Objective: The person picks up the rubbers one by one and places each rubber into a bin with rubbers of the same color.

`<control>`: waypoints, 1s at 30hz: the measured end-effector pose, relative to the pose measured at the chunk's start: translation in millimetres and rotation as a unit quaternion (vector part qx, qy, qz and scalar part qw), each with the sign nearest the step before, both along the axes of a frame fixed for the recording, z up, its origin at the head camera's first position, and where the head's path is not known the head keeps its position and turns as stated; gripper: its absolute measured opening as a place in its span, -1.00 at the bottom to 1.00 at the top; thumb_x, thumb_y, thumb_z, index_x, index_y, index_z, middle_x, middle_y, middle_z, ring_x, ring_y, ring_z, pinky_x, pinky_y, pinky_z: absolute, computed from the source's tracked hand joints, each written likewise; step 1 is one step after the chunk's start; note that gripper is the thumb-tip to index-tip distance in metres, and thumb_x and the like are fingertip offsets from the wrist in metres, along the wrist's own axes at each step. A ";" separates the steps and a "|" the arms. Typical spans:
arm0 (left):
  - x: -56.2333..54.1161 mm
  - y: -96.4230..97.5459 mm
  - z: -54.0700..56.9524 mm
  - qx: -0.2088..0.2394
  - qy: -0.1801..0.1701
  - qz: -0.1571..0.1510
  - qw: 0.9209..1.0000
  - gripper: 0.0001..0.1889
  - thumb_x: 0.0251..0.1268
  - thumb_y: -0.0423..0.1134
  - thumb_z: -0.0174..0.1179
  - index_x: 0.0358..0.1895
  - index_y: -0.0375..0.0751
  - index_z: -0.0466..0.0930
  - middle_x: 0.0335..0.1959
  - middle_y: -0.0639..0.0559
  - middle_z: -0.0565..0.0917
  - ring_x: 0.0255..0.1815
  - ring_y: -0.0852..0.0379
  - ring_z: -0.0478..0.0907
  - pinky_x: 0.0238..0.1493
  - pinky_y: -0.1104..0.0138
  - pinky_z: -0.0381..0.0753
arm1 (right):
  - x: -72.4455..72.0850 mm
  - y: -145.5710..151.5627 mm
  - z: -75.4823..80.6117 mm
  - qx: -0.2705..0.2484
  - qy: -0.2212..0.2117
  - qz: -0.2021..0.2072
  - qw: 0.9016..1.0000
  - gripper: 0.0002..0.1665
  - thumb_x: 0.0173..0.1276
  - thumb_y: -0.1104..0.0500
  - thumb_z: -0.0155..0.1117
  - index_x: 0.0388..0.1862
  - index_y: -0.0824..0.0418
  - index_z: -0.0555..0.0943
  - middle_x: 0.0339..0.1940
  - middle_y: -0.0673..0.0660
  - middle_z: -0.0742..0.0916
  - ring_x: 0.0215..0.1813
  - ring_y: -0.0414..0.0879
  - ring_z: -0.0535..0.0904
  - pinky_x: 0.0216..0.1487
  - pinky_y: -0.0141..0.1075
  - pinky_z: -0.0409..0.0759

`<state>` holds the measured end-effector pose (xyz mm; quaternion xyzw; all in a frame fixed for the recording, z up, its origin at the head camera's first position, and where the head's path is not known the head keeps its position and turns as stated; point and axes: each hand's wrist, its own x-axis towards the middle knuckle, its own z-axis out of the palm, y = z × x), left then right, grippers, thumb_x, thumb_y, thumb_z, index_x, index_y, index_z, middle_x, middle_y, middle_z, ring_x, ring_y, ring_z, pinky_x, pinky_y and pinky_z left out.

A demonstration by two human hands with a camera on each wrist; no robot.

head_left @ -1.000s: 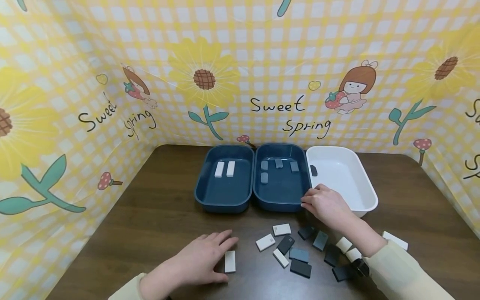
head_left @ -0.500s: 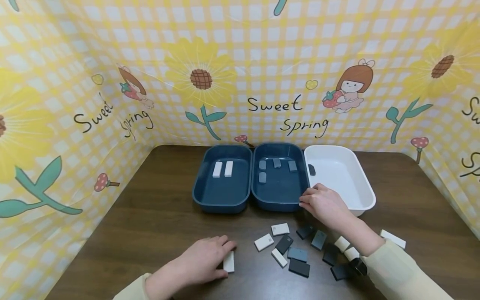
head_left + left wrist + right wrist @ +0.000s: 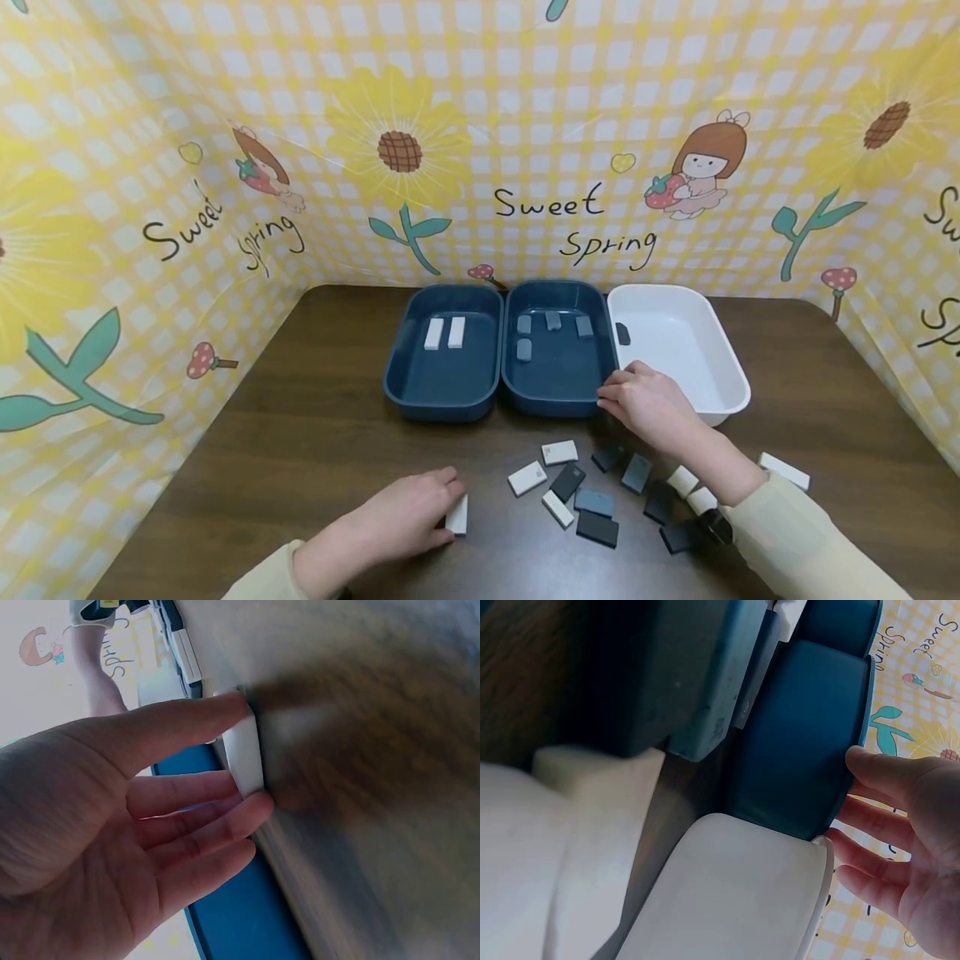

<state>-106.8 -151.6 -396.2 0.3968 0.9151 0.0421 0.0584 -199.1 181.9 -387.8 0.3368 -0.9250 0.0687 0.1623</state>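
Observation:
On the near left of the table, my left hand [image 3: 412, 512] pinches a small white block [image 3: 244, 754] between thumb and fingertips; the hand covers part of it in the head view. My right hand [image 3: 651, 408] is at the front right corner of the middle blue bin [image 3: 558, 407], its thumb on the outer wall and its fingers over the rim. That bin holds several blue-grey blocks [image 3: 524, 350]. Two white blocks [image 3: 456, 332] lie inside the left blue bin [image 3: 438, 408]. In the white bin [image 3: 690, 346] there is one dark block [image 3: 623, 333] by the left wall.
In front of the bins lie several loose blocks, among them a white one [image 3: 527, 479], a blue-grey one [image 3: 594, 502] and a black one [image 3: 597, 528]. More blocks lie below the right forearm, with a longer white one [image 3: 783, 471] beyond it. A patterned cloth [image 3: 480, 167] walls the back.
My left hand has closed from spread fingers around the white block on the table. The right hand has stayed at the bin's corner. The head view has shifted slightly.

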 end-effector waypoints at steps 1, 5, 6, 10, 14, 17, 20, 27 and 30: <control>-0.9 -0.5 0.5 0.001 -0.001 -0.001 1.000 -0.62 -0.02 -0.17 0.49 -0.17 -0.25 0.59 -0.33 0.04 0.52 -0.39 0.23 0.49 -0.37 0.33 0.56 | -0.2 0.0 0.2 0.000 0.000 0.000 1.000 -0.86 0.12 0.21 0.52 -0.33 0.22 0.79 -0.38 0.08 0.75 -0.32 -0.03 0.57 -0.33 -0.27 0.61; -4.7 -2.4 5.0 0.005 -0.020 0.010 1.000 -0.63 0.04 -0.17 0.46 -0.12 -0.24 0.60 -0.30 0.06 0.52 -0.38 0.25 0.48 -0.35 0.34 0.56 | -0.6 0.1 1.1 0.002 -0.001 0.002 1.000 -0.87 0.12 0.21 0.52 -0.34 0.22 0.79 -0.39 0.08 0.75 -0.33 -0.03 0.56 -0.34 -0.27 0.61; -5.8 -3.0 6.9 0.008 -0.025 0.014 1.000 -0.63 0.06 -0.17 0.45 -0.10 -0.24 0.60 -0.30 0.06 0.52 -0.38 0.25 0.47 -0.35 0.34 0.57 | -0.5 0.0 1.5 0.002 -0.002 0.002 1.000 -0.87 0.12 0.21 0.52 -0.34 0.22 0.79 -0.39 0.07 0.75 -0.33 -0.03 0.56 -0.34 -0.27 0.61; -10.4 -6.2 18.4 0.023 -0.011 0.023 0.999 -0.62 0.06 -0.16 0.44 -0.08 -0.24 0.61 -0.31 0.08 0.51 -0.39 0.25 0.47 -0.38 0.33 0.56 | -0.7 -0.6 2.3 0.005 -0.001 0.001 1.000 -0.86 0.12 0.20 0.52 -0.34 0.22 0.79 -0.40 0.07 0.74 -0.33 -0.03 0.56 -0.34 -0.26 0.60; -17.5 -9.9 32.1 0.042 0.010 0.037 0.998 -0.59 0.06 -0.16 0.44 -0.04 -0.26 0.61 -0.28 0.07 0.52 -0.39 0.23 0.47 -0.38 0.33 0.57 | 0.1 -1.8 3.5 0.016 0.002 -0.002 1.000 -0.81 0.14 0.15 0.51 -0.30 0.23 0.77 -0.39 0.08 0.74 -0.34 -0.03 0.55 -0.35 -0.26 0.59; -26.5 -13.8 41.0 0.053 0.021 0.047 0.997 -0.56 0.06 -0.15 0.44 0.00 -0.27 0.61 -0.26 0.06 0.54 -0.39 0.23 0.47 -0.37 0.34 0.57 | 0.5 -3.2 5.2 0.021 0.004 -0.006 1.000 -0.74 0.17 0.10 0.49 -0.24 0.26 0.76 -0.36 0.11 0.74 -0.33 -0.02 0.57 -0.32 -0.24 0.60; -38.2 -19.4 49.1 0.063 0.028 0.055 0.996 -0.55 0.06 -0.15 0.45 0.00 -0.28 0.61 -0.24 0.05 0.56 -0.40 0.24 0.46 -0.38 0.35 0.55 | 0.9 -7.0 7.7 0.013 0.003 -0.006 1.000 -0.68 0.19 0.09 0.48 -0.20 0.30 0.74 -0.32 0.14 0.73 -0.31 -0.01 0.60 -0.29 -0.21 0.62; -70.9 -31.7 68.5 0.063 0.036 0.089 0.993 -0.54 0.12 -0.13 0.42 0.05 -0.28 0.60 -0.13 0.01 0.59 -0.30 0.18 0.52 -0.29 0.31 0.56 | 2.6 -30.9 12.9 -0.008 0.002 0.027 1.000 -0.63 0.25 0.05 0.43 -0.07 0.27 0.71 -0.17 0.15 0.73 -0.20 -0.02 0.63 -0.20 -0.19 0.63; -87.5 -34.8 74.8 0.055 0.036 0.103 0.992 -0.54 0.14 -0.11 0.41 0.06 -0.27 0.59 -0.13 0.00 0.59 -0.30 0.16 0.51 -0.29 0.28 0.55 | 3.0 -44.0 13.2 -0.016 0.003 0.054 0.998 -0.54 0.27 0.04 0.41 0.06 0.27 0.65 -0.03 0.17 0.70 -0.11 -0.01 0.64 -0.14 -0.18 0.64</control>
